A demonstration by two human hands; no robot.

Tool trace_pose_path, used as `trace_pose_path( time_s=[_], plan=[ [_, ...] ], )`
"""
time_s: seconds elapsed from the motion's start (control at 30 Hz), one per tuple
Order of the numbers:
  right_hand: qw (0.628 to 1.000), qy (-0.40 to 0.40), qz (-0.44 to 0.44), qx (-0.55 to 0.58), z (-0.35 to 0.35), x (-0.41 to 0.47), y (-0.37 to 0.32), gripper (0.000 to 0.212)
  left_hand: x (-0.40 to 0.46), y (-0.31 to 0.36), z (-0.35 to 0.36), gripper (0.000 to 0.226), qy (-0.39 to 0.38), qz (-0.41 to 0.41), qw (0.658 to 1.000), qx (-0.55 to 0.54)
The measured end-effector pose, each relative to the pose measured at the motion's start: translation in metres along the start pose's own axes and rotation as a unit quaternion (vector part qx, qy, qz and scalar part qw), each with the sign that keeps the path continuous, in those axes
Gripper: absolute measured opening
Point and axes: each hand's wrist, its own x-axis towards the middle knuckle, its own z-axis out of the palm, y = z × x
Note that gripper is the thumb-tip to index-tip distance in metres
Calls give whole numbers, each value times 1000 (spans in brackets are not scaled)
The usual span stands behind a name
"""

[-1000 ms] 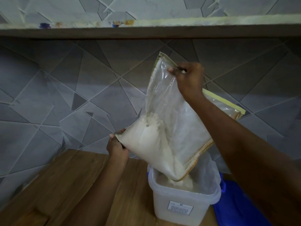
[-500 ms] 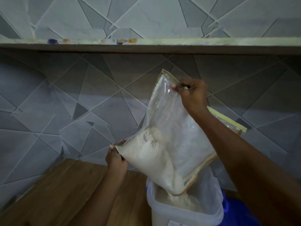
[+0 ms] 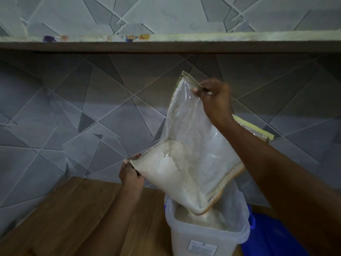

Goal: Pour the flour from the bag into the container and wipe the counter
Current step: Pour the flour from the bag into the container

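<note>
A clear plastic flour bag with a yellowish sealed edge hangs tilted above a translucent white container. The bag's lowest corner dips inside the container's mouth, and white flour lies heaped along its lower side. Flour also sits inside the container. My right hand pinches the bag's upper edge, held high. My left hand grips the bag's left corner, lower down and to the left of the container.
The container stands on a wooden counter and carries a white label on its front. A blue object lies to its right. A grey tiled wall rises behind, with a shelf overhead.
The view has dipped, so bag and hands sit lower in frame. The flour heap in the bag has slid toward the low corner, and the container holds more flour.
</note>
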Motion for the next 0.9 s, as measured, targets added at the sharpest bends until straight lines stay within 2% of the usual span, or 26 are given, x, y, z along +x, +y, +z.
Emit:
trace_pose_path(
  time_s=[0.13,0.27,0.37,0.53,0.63,0.9],
  plan=[
    [1000,9,4,-16,2,-3,-6,11,2,-1,1,45,-3,9,1000,6],
    [1000,-2,-4,-2,1,-2,-8,4,1,1,-2,45,-19,26,999,4],
    [1000,16,15,16,-2,1,-5,19,-1,6,-2,44,-34,35,999,4],
    [1000,18,5,21,-3,5,-5,21,3,9,4,47,-45,22,999,-13],
    [1000,1,-8,-15,-5,6,-6,31,5,8,4,46,-47,20,999,-6],
    [1000,-2,-6,-20,-12,0,-4,33,1,11,2,43,-30,21,999,-13]
  ],
)
